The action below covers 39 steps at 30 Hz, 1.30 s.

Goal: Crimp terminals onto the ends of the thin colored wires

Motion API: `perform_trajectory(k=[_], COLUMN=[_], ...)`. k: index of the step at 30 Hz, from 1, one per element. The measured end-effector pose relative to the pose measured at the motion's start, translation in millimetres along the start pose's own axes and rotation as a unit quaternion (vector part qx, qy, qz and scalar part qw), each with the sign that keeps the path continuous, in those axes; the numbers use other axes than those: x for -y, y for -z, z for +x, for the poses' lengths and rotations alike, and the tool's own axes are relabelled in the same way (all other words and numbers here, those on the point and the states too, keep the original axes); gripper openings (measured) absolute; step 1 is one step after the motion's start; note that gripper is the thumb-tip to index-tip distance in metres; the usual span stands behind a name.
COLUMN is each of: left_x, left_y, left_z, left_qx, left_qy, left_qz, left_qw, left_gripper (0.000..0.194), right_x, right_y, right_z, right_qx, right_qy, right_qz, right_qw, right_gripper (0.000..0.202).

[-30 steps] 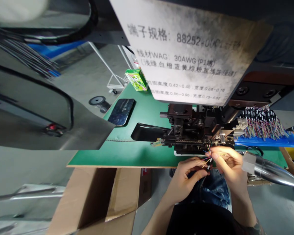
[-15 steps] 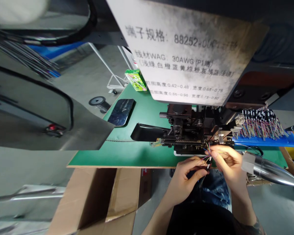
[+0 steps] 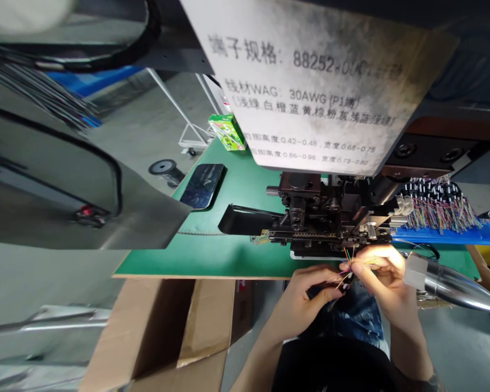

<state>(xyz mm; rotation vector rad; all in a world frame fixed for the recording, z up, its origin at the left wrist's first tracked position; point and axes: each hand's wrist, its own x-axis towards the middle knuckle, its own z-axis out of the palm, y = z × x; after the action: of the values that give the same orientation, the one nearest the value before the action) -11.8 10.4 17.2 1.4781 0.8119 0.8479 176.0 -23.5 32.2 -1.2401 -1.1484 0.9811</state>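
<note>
Thin coloured wires of a cable (image 3: 348,256) fan out between my two hands, just in front of a dark crimping machine (image 3: 300,204). My left hand (image 3: 304,299) pinches the cable near its black and white part from the left. From the right, my right hand (image 3: 384,275) closes thumb and forefinger on some of the wires. A few orange, green and pale wire ends point up toward the machine's jaws, apart from them as far as I can see. The fingertips hide part of the cable.
A printed label (image 3: 302,98) hangs over the machine. On the green table (image 3: 155,264) lie a phone (image 3: 203,186) and a green box (image 3: 227,132). A blue tray (image 3: 441,235) holds several wire bundles. A shiny metal tube (image 3: 453,283) juts in beside my right hand; a cardboard box (image 3: 208,321) stands below.
Both hands have drawn slightly down, away from the machine, and the wire tips have come with them. The wires are spread differently. The view has shifted a little.
</note>
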Motion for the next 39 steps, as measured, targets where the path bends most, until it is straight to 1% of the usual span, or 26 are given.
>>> perform_trajectory(k=[1, 3, 6, 12, 18, 21, 23, 25, 27, 28, 29, 31, 33, 35, 37, 39], left_x=[2, 5, 10, 12, 12, 12, 10, 7, 4, 3, 2, 1, 2, 4, 5, 6], left_y=[-2.3, -6.3, -9.9, -11.1, -12.1, -11.8, -9.8, -5.2, 1.3, 4.7, 7.9, 12.2, 12.8, 10.3, 6.2, 2.3], left_z=[1, 2, 3, 4, 3, 1, 0, 0, -1, -1, -1, -2, -3, -2, -2, -1], left_qx=[-0.017, -0.044, -0.065, -0.072, -0.07, -0.074, -0.07, -0.053, -0.018, 0.002, 0.021, 0.047, 0.05, 0.029, -0.005, -0.028], left_qy=[-0.005, -0.016, -0.036, -0.06, -0.059, -0.05, -0.042, -0.033, -0.027, -0.022, -0.019, -0.014, -0.015, -0.026, -0.036, -0.045], left_qz=[0.01, 0.02, 0.024, 0.022, 0.019, 0.017, 0.011, 0.0, -0.014, -0.023, -0.031, -0.04, -0.033, -0.014, 0.003, 0.016], left_qw=[1.0, 0.999, 0.997, 0.995, 0.996, 0.996, 0.997, 0.998, 0.999, 0.999, 0.999, 0.998, 0.998, 0.999, 0.999, 0.998], left_gripper=[0.013, 0.011, 0.01, 0.009, 0.009, 0.009, 0.009, 0.01, 0.01, 0.011, 0.013, 0.015, 0.015, 0.012, 0.009, 0.009], right_x=[-1, -3, -4, -3, -2, -7, -9, -9, -5, -1, 2, 7, 8, 5, 0, -4], right_y=[-2, -6, -9, -7, -9, -7, -4, 0, 4, 5, 6, 6, 4, 2, -1, -2], right_z=[0, 1, 3, 7, 8, 8, 9, 10, 11, 11, 10, 7, 4, 1, 0, 1], right_qx=[-0.015, -0.026, -0.032, -0.022, -0.029, -0.025, -0.021, -0.012, 0.005, 0.018, 0.034, 0.058, 0.055, 0.023, -0.012, -0.032], right_qy=[-0.011, -0.029, -0.039, -0.036, -0.039, -0.027, -0.005, 0.05, 0.115, 0.137, 0.143, 0.12, 0.088, 0.066, 0.047, 0.013], right_qz=[0.018, 0.045, 0.064, 0.032, 0.053, 0.032, -0.019, -0.085, -0.13, -0.137, -0.135, -0.112, -0.081, -0.062, -0.061, -0.061], right_qw=[1.0, 0.998, 0.997, 0.999, 0.997, 0.999, 1.0, 0.995, 0.985, 0.981, 0.98, 0.985, 0.991, 0.996, 0.997, 0.998], right_gripper=[0.006, 0.01, 0.01, 0.01, 0.011, 0.01, 0.011, 0.011, 0.008, 0.008, 0.009, 0.011, 0.01, 0.008, 0.007, 0.01])
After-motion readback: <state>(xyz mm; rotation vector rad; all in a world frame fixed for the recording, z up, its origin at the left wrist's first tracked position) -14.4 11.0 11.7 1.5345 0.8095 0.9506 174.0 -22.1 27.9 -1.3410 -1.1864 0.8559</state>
